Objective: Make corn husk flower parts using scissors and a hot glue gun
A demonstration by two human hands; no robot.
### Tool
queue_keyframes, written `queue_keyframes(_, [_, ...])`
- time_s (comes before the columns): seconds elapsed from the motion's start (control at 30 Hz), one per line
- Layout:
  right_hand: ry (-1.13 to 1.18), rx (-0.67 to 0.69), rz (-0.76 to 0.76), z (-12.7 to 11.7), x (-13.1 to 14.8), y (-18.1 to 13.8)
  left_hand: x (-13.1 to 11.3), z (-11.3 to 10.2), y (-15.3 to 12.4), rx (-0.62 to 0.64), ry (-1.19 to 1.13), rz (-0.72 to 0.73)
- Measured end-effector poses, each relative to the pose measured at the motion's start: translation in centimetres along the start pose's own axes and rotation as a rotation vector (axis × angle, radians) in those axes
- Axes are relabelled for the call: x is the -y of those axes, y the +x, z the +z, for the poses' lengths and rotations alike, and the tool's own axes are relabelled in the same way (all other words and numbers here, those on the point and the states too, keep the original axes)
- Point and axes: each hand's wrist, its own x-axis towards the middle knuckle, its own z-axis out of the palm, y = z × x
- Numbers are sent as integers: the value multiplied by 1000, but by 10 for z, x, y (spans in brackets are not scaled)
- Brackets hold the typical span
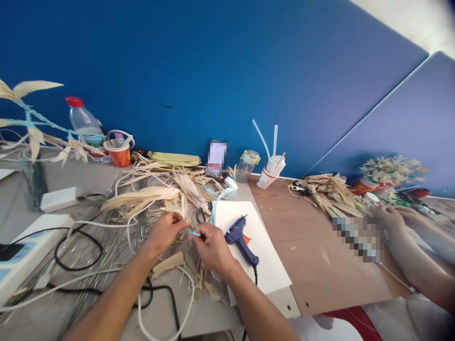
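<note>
My left hand point(164, 234) and my right hand point(212, 247) meet over the desk. Both pinch a thin stem wrapped in light blue tape point(194, 233), held between their fingertips. Dried corn husk strips point(152, 196) lie in a heap just behind my hands. Black scissors point(200, 216) lie by the heap. A blue glue gun point(241, 239) rests on a white sheet point(265, 265) right of my right hand. A roll of light blue tape point(222, 194) trails beyond the scissors.
A power strip point(26, 248) and black and white cables point(81, 255) lie at left. A water bottle point(83, 124), an orange cup point(119, 154), a jar point(247, 166) and a cup with sticks point(270, 173) stand along the blue wall. Another person's hands point(398, 220) work at right beside husks point(329, 189).
</note>
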Motion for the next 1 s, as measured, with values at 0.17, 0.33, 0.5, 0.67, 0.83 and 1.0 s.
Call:
queue_keyframes(0.17, [4, -20, -38, 2, 3, -1, 0, 3, -3, 6, -106, 55])
queue_keyframes(0.33, [64, -15, -9, 1, 4, -1, 5, 5, -5, 14, -141, 42])
queue_keyframes(0.5, [163, 7, 62, -1, 6, -1, 4, 6, -7, 75, -287, -55])
queue_keyframes(0.67, [283, 14, 129, -4, 6, 0, -5, 6, -9, 175, -586, -109])
queue_keyframes(0.83, [326, 6, 176, -6, 5, 1, -6, 0, -7, 219, -712, -180])
queue_keyframes(1.0, [322, -12, 172, -6, 4, 1, -5, -7, -5, 197, -825, -270])
